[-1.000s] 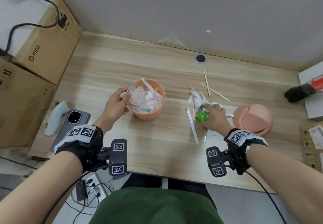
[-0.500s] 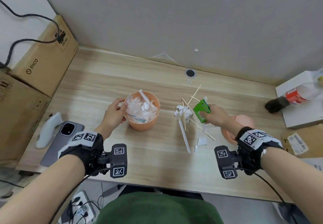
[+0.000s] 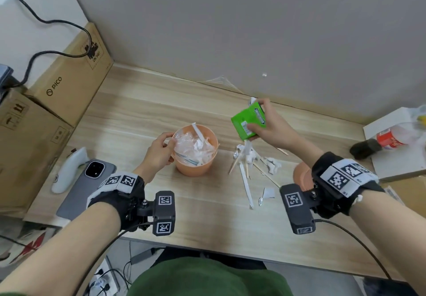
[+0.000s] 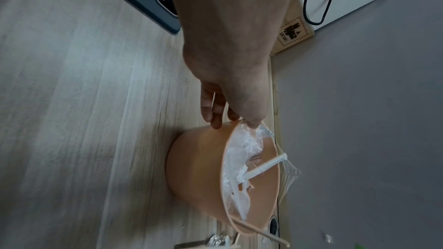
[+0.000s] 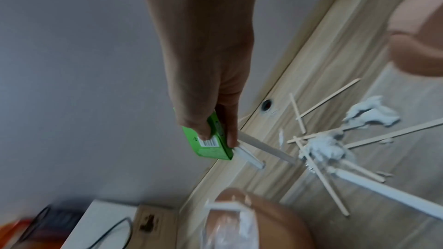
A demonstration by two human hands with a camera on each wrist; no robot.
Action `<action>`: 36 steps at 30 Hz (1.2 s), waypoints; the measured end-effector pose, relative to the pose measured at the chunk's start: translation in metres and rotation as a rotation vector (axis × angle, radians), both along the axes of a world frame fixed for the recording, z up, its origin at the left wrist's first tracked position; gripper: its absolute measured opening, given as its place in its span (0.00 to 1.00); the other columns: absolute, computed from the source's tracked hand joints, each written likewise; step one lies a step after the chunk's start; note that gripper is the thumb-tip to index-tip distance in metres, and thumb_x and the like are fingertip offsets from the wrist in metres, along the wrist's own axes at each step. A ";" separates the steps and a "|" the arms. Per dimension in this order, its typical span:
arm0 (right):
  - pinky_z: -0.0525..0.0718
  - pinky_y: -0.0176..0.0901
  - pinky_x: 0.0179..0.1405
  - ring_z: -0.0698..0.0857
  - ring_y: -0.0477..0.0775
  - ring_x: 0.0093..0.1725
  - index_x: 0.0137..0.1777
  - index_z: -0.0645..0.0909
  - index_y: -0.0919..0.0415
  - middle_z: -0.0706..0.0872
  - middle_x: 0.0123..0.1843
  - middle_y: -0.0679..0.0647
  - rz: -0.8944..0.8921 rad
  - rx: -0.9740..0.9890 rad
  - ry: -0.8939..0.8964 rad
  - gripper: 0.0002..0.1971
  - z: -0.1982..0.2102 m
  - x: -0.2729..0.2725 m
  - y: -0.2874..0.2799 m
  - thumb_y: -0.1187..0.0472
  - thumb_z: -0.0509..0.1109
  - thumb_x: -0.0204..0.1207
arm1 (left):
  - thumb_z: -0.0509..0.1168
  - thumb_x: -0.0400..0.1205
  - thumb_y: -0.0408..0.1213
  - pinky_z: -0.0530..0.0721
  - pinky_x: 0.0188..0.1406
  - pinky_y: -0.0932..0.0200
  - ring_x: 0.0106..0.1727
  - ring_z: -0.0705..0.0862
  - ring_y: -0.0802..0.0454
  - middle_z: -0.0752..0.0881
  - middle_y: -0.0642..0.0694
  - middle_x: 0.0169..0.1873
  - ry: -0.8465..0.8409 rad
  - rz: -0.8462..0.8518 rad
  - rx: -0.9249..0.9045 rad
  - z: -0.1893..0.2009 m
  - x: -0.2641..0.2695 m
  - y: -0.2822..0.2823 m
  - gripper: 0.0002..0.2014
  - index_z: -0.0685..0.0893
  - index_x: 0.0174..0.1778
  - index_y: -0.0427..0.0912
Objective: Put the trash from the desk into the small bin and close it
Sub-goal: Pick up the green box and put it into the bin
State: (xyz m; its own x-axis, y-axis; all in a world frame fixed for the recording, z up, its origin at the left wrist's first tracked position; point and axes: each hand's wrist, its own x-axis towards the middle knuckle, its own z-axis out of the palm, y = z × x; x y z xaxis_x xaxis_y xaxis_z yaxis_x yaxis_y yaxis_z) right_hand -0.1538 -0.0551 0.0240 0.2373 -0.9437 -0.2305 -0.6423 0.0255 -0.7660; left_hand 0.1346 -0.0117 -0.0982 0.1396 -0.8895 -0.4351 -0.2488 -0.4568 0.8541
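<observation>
The right hand (image 3: 274,132) is raised above the tabletop (image 3: 207,222) with its grip clamped on a green carton (image 3: 250,120), thumb on the printed face and fingers behind; the right wrist view shows a white straw and a flat wooden stick pinched along with it under the fingers. The left hand (image 3: 159,155) steadies the small bin (image 3: 196,170) near the middle of the tabletop, thumb hooked inside the rim and fingers against the outer wall, so that grip is closed on the rim. The bin already holds crumpled clear plastic and a white straw, piled close to the top.

The step in hand looks like carrying the carton across to the bin. To do it well, bring the carton over the centre of the opening before letting go, and lower it rather than drop it, since the pile inside is high and springy and could tip it back out. The left thumb should slide clear of the rim as the carton comes down. Pressing the carton flat onto the plastic would leave room for the sticks (image 3: 251,173) and crumpled tissue (image 3: 273,163) lying right of the bin, and let the lid (image 3: 302,177), near the front right edge, seat later.
</observation>
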 end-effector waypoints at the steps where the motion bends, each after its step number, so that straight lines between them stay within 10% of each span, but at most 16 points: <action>1: 0.90 0.55 0.39 0.88 0.55 0.42 0.67 0.61 0.56 0.79 0.51 0.50 0.045 -0.045 -0.004 0.23 0.004 0.013 0.000 0.66 0.68 0.78 | 0.58 0.88 0.46 0.82 0.36 0.57 0.35 0.82 0.47 0.83 0.43 0.41 0.004 -0.003 0.002 0.001 -0.001 0.000 0.13 0.79 0.66 0.52; 9: 0.80 0.50 0.40 0.82 0.64 0.52 0.64 0.75 0.56 0.81 0.52 0.59 0.444 -0.311 0.446 0.16 -0.042 0.098 0.011 0.68 0.64 0.77 | 0.60 0.87 0.48 0.84 0.37 0.58 0.34 0.83 0.50 0.82 0.44 0.41 0.057 -0.034 0.034 0.002 0.002 0.000 0.13 0.79 0.65 0.52; 16: 0.79 0.52 0.59 0.69 0.64 0.72 0.79 0.58 0.67 0.68 0.72 0.65 0.496 -0.219 0.836 0.30 -0.081 0.119 0.033 0.63 0.63 0.79 | 0.62 0.86 0.45 0.84 0.39 0.57 0.33 0.83 0.52 0.82 0.43 0.40 0.086 -0.033 0.043 0.002 0.005 0.001 0.13 0.80 0.66 0.50; 23: 0.72 0.56 0.71 0.67 0.68 0.76 0.81 0.54 0.66 0.67 0.75 0.66 0.622 0.127 0.564 0.33 -0.062 0.116 0.019 0.54 0.62 0.80 | 0.62 0.87 0.44 0.83 0.37 0.59 0.32 0.82 0.52 0.81 0.46 0.36 0.108 -0.035 0.033 0.003 0.003 0.002 0.11 0.80 0.65 0.50; 28: 0.72 0.39 0.53 0.75 0.62 0.70 0.79 0.63 0.62 0.75 0.72 0.63 0.650 0.103 0.533 0.30 -0.040 0.106 0.008 0.64 0.65 0.77 | 0.62 0.86 0.45 0.83 0.37 0.59 0.32 0.82 0.52 0.81 0.45 0.38 0.105 -0.042 0.035 0.002 0.004 0.001 0.13 0.80 0.66 0.50; 36: 0.79 0.37 0.49 0.85 0.54 0.49 0.61 0.84 0.60 0.86 0.45 0.50 0.402 -0.058 0.278 0.17 -0.035 0.095 0.003 0.69 0.65 0.73 | 0.63 0.86 0.45 0.83 0.36 0.60 0.31 0.82 0.52 0.80 0.44 0.39 0.099 -0.038 0.035 0.001 0.004 0.001 0.12 0.81 0.65 0.50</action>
